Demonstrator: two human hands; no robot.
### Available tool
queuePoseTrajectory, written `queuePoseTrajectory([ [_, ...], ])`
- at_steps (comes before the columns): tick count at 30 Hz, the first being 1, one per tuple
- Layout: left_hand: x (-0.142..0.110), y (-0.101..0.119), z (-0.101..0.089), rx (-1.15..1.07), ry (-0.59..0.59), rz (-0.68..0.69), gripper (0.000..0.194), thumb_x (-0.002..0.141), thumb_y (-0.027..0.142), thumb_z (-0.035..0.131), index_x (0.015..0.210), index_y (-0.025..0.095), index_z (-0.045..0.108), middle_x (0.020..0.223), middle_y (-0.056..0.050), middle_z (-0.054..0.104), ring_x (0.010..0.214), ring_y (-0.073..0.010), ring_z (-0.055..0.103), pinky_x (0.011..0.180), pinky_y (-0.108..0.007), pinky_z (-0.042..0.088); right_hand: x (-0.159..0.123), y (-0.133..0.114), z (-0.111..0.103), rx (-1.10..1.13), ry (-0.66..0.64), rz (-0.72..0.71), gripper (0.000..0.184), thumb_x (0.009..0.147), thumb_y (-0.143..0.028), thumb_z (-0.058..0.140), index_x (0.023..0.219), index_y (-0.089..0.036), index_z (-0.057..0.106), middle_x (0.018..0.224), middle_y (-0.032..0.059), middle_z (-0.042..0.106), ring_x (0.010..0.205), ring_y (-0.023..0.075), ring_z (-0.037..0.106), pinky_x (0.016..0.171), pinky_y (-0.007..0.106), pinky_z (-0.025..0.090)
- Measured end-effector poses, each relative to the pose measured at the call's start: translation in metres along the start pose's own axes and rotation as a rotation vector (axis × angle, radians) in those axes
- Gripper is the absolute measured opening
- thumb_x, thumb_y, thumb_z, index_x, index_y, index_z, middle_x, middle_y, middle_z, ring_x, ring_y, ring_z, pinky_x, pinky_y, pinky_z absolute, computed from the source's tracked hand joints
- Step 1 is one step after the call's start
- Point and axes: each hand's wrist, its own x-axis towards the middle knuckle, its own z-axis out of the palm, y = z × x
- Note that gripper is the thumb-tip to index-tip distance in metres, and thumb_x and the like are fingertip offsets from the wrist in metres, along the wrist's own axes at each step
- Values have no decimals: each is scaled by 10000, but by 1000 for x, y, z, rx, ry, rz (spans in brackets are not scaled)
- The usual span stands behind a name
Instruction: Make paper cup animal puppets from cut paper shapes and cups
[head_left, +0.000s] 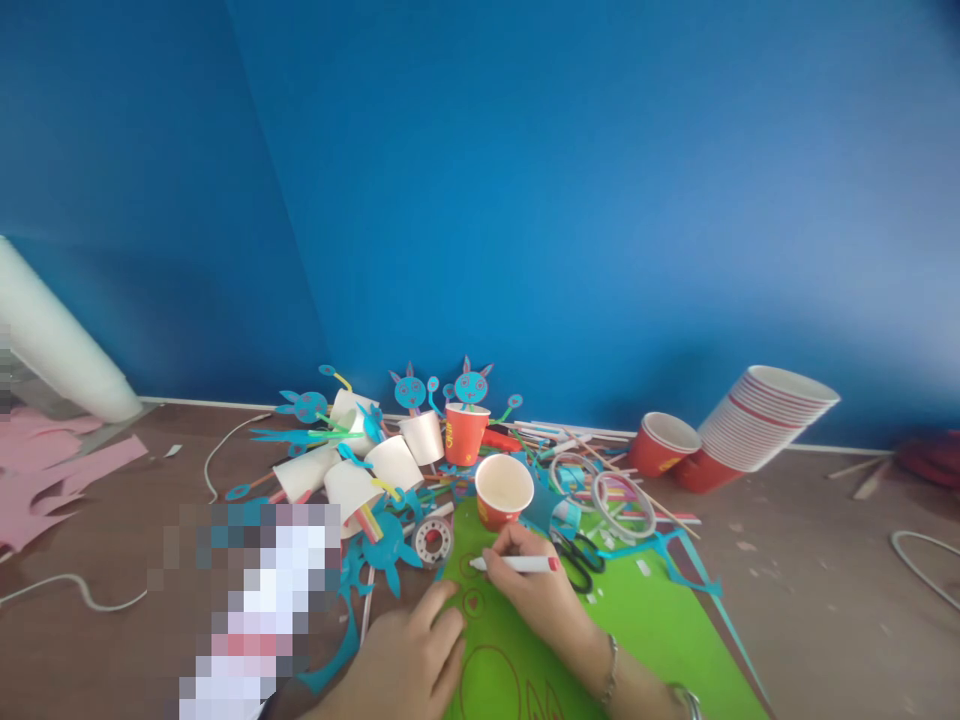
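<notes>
My right hand (536, 582) is closed around a white marker with a red end (525, 564). Its tip rests at a small red circle near the left edge of a green paper sheet (637, 640). Below that is another small circle with a heart in it; a large round outline and pointed ear-like shapes are drawn lower down. My left hand (412, 655) lies on the sheet's left edge, fingers loosely bent and holding nothing. Just beyond the right hand stands a red paper cup (504, 492). Black-handled scissors (581, 562) lie right of that hand.
White and red cups with blue paper animal faces (471, 388) crowd the back. Rolls of tape (624, 503), a patterned round reel (433, 541) and blue scraps surround the sheet. A tall cup stack (757, 425) leans at right. Pink paper (52, 470) lies left, before a blue wall (525, 200).
</notes>
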Motion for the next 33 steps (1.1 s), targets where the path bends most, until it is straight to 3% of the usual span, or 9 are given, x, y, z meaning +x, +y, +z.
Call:
queuePoseTrajectory([
  [21,1,-1,-1,-17,-17,4,198,843,126,443,930,222,594,1219,-62,637,671,-189,710,587,-293,569,0,0,1,-3,-13,2,171,713,-247,536,571,-226,442,479,-60,435,466,110,389,449,233,295],
  [33,-2,0,-1,-44,32,16,221,855,124,400,914,219,591,1198,-68,642,675,-191,705,588,-293,561,1,4,0,18,68,-9,190,714,-257,535,553,-224,439,493,-56,444,492,113,405,480,237,326],
])
